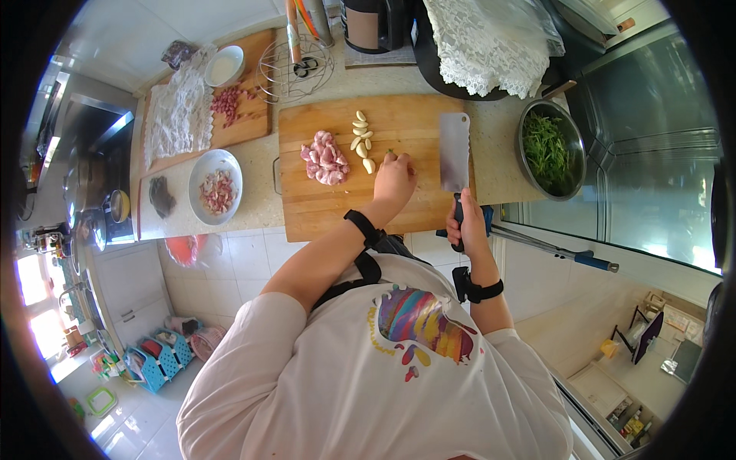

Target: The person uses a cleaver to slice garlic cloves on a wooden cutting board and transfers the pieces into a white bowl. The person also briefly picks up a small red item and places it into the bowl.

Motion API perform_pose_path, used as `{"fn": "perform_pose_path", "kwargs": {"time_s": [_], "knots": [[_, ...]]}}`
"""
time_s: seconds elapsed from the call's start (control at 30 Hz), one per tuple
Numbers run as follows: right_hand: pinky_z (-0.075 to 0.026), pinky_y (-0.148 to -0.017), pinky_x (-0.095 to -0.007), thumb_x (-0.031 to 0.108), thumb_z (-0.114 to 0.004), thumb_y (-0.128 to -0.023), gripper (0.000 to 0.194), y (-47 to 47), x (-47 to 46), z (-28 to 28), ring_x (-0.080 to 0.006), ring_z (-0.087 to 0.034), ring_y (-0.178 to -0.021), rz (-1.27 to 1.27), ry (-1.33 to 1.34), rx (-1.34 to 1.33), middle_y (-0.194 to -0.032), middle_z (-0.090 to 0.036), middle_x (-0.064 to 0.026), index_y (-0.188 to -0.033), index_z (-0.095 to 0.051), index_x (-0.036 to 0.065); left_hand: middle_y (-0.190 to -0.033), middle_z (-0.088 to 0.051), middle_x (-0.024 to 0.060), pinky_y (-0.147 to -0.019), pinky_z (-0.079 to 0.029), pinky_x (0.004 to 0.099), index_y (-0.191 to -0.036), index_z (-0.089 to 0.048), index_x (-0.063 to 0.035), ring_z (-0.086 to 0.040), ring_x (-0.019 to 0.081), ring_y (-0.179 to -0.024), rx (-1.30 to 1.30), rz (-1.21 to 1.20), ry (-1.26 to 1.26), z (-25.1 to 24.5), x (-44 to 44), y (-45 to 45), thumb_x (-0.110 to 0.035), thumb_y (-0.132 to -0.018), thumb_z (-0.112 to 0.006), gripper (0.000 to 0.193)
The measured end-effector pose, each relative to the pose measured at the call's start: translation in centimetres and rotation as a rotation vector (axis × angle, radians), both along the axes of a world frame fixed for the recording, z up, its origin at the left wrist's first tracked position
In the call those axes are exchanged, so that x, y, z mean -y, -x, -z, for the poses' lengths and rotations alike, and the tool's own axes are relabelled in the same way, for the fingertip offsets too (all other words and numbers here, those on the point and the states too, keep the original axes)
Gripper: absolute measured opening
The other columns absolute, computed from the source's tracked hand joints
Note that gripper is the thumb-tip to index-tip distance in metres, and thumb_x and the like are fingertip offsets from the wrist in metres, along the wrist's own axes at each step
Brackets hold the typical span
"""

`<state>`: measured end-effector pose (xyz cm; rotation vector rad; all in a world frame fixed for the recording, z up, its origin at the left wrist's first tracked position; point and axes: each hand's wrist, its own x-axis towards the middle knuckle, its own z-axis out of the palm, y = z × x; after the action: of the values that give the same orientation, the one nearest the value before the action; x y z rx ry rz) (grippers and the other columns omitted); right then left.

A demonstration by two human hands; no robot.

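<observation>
My right hand (471, 224) grips the black handle of a cleaver (454, 152). Its broad steel blade lies over the right end of the wooden cutting board (322, 215) and points away from me. My left hand (395, 179) is at the middle of the board with its fingers curled down. A small green bit (390, 150) shows just past the fingers; whether they pinch something is hidden. Left of that hand, peeled garlic cloves (361, 149) lie in a loose column. Further left on the board sits a pile of raw meat pieces (325, 159).
A white bowl of chopped pieces (217, 192) stands left of the board. Behind it, a second wooden board (253, 63) bears lace cloth, red bits and a small white bowl (225, 65). A wire rack (295, 69) stands behind. To the right is a metal bowl of greens (545, 152).
</observation>
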<state>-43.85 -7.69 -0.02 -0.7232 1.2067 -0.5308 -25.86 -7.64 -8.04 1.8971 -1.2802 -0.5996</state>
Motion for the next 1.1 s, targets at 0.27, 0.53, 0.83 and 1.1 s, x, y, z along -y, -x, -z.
{"fn": "perform_pose_path", "kwargs": {"time_s": [0.27,0.53,0.83,1.1], "knots": [[-0.027,-0.03,-0.0253,0.054,-0.042,-0.094,0.044,2.8,-1.4,1.4,-0.0106,-0.032,-0.033,0.064,-0.042,-0.008,-0.049,-0.038,-0.0015,-0.079,-0.044,0.012,-0.08,-0.059,0.0169,-0.072,-0.049,0.042,-0.083,-0.061,-0.0026,-0.058,0.036,-0.082,0.083,0.062,-0.111,0.2,0.6,0.7,-0.006,-0.073,-0.064,0.011],[-0.026,-0.032,-0.024,0.054,-0.039,-0.095,0.044,3.7,-1.8,0.3,-0.0092,-0.032,-0.035,0.106,0.015,-0.047,-0.052,-0.036,-0.0003,-0.08,-0.041,0.013,-0.072,-0.063,0.0162,-0.061,-0.049,0.0339,-0.08,-0.064,-0.0014,-0.062,0.0276,-0.066,-0.05,-0.366,0.282,-4.6,-5.2,-12.3,-0.005,-0.075,-0.064,0.006],[-0.027,-0.033,-0.0235,0.057,-0.039,-0.094,0.047,1.0,-1.3,-0.7,-0.0085,-0.034,-0.037,0.031,0.068,-0.088,-0.052,-0.036,0.0002,-0.08,-0.04,0.013,-0.079,-0.067,0.0117,-0.074,-0.05,0.0403,-0.085,-0.071,-0.0077,-0.063,0.0291,-0.078,0.264,-0.811,-0.249,-3.3,-17.4,-29.6,-0.022,-0.072,-0.073,0.02],[-0.028,-0.033,-0.0251,0.057,-0.042,-0.094,0.045,-2.1,-1.3,-1.5,-0.0088,-0.034,-0.036,0.0,0.086,-0.156,-0.052,-0.036,-0.0001,-0.08,-0.04,0.013,-0.09,-0.064,0.0159,-0.077,-0.049,0.0414,-0.095,-0.068,-0.008,-0.061,0.0333,-0.087,0.307,-0.664,0.053,-1.0,-6.3,-32.8,-0.016,-0.076,-0.067,0.021]]}}
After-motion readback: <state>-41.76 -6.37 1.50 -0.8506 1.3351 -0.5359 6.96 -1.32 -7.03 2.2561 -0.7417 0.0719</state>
